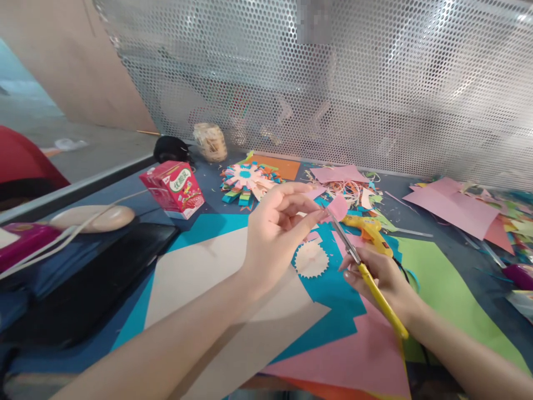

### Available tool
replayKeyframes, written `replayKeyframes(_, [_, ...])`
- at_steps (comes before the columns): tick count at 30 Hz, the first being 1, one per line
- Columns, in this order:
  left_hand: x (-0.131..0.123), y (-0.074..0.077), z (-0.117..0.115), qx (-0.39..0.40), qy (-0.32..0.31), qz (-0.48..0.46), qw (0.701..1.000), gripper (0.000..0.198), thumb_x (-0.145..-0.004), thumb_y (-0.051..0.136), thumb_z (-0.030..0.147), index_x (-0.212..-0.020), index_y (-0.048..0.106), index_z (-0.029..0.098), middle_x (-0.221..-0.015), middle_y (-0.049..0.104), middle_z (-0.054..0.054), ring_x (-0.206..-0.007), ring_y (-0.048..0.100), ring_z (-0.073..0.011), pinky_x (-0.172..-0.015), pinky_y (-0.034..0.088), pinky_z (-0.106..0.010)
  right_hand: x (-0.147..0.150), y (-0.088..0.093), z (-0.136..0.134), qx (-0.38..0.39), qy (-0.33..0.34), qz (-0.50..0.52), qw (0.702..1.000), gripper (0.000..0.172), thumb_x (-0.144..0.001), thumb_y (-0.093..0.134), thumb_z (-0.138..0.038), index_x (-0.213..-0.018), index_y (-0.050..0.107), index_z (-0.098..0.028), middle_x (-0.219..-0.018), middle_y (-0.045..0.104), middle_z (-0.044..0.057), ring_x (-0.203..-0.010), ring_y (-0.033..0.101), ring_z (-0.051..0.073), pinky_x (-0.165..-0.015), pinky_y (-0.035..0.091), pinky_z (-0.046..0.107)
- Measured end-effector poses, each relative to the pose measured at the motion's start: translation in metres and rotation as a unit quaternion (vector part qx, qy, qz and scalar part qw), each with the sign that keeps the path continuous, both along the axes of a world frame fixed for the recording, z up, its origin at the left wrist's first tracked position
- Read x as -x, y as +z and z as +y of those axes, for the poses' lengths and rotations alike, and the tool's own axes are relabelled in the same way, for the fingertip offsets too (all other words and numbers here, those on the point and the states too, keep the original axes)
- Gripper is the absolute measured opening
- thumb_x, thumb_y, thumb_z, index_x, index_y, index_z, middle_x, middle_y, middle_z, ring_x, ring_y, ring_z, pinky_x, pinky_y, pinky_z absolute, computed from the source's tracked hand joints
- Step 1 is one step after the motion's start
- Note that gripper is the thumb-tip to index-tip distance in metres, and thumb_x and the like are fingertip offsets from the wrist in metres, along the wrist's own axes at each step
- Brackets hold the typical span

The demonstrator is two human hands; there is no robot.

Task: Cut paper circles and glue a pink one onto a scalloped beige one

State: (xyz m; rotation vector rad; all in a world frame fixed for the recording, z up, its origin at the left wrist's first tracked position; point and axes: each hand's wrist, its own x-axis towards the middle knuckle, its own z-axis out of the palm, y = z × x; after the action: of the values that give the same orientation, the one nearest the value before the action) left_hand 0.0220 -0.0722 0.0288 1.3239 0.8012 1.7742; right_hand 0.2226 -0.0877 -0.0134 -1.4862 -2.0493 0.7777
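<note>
Between the thumb and fingers of my left hand [278,233] is a small piece of pink paper [338,208]. My right hand [381,275] grips a pair of scissors [377,289] with yellow handles. Their metal blades point up and to the left, with the tips at the pink paper, close to my left fingertips. Below the blades, a round cream paper piece with a toothed edge [311,259] lies on blue paper [333,294]. A large cream sheet [200,278] spreads under my left forearm. Just behind my right hand lies a yellow glue gun [368,229].
A red drink carton [177,189] stands at the left, near a black keyboard-like slab [91,283] and a corded pale mouse-shaped object [94,218]. A layered paper flower [245,178] and paper scraps [341,191] lie behind. Green paper [441,289] spreads at right. Perforated metal [291,83] borders the back.
</note>
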Motion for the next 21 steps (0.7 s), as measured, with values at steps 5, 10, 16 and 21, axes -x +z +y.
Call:
replayKeyframes(5, [0.0000, -0.0023, 0.0010, -0.009, 0.004, 0.002, 1.000, 0.027, -0.068, 0.081, 0.019, -0.087, 0.061, 0.019, -0.067, 0.068, 0.003, -0.045, 0.056, -0.0075, -0.039, 0.046, -0.019, -0.0013, 0.0025, 0.0000, 0.023, 0.013, -0.008, 1.000, 0.043, -0.076, 0.052, -0.061, -0.080, 0.061, -0.020, -0.062, 0.045, 0.000, -0.055, 0.042, 0.015, -0.052, 0.039, 0.029])
replayKeyframes(10, [-0.0003, -0.0023, 0.0005, -0.018, 0.003, 0.000, 1.000, 0.024, -0.069, 0.078, 0.012, -0.085, 0.061, 0.019, -0.068, 0.068, 0.002, -0.055, 0.063, -0.0105, -0.040, 0.046, -0.018, -0.0004, 0.0051, -0.0002, 0.019, 0.011, -0.034, 0.999, 0.045, -0.078, 0.046, -0.062, -0.081, 0.059, -0.019, -0.061, 0.041, -0.001, -0.055, 0.038, 0.014, -0.052, 0.037, 0.029])
replayKeyframes(16, [-0.0010, -0.0006, -0.0001, 0.005, 0.003, -0.005, 1.000, 0.029, -0.065, 0.081, 0.012, -0.084, 0.060, 0.020, -0.071, 0.068, 0.000, -0.067, 0.068, -0.0160, -0.041, 0.047, -0.020, 0.0001, 0.0077, -0.0003, 0.019, -0.003, -0.043, 0.999, 0.046, -0.076, 0.047, -0.062, -0.080, 0.062, -0.019, -0.064, 0.052, 0.002, -0.057, 0.044, 0.016, -0.055, 0.039, 0.030])
replayKeyframes(21, [-0.0021, -0.0017, 0.0005, 0.005, 0.003, -0.016, 1.000, 0.025, -0.067, 0.077, 0.010, -0.083, 0.060, 0.020, -0.078, 0.070, -0.001, -0.069, 0.069, -0.0159, -0.041, 0.048, -0.020, -0.0018, 0.0066, 0.0000, 0.020, 0.004, -0.025, 0.999, 0.041, -0.076, 0.052, -0.060, -0.078, 0.062, -0.020, -0.061, 0.050, 0.001, -0.055, 0.044, 0.015, -0.054, 0.040, 0.029])
